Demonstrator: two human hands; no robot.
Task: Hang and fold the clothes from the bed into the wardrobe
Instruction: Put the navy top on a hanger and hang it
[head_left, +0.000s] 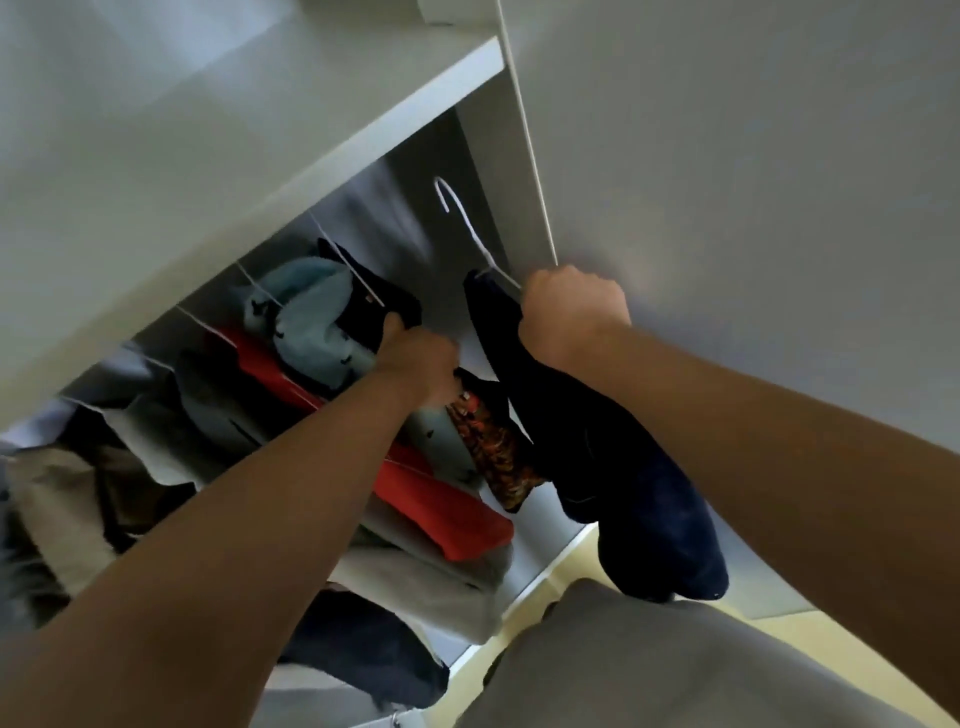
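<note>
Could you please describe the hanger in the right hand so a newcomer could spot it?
In the open wardrobe, look to its right end. There the right hand grips a white hanger carrying a dark navy garment; unlike the other hangers, its hook hangs on nothing.

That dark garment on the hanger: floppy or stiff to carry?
Probably floppy: the dark garment droops in a long fold below the right hand. Likely fairly heavy, as the cloth looks thick. It may slide along the thin white hanger.

Smooth matt wardrobe (270, 156), seemingly wire hanger (472, 234)
</note>
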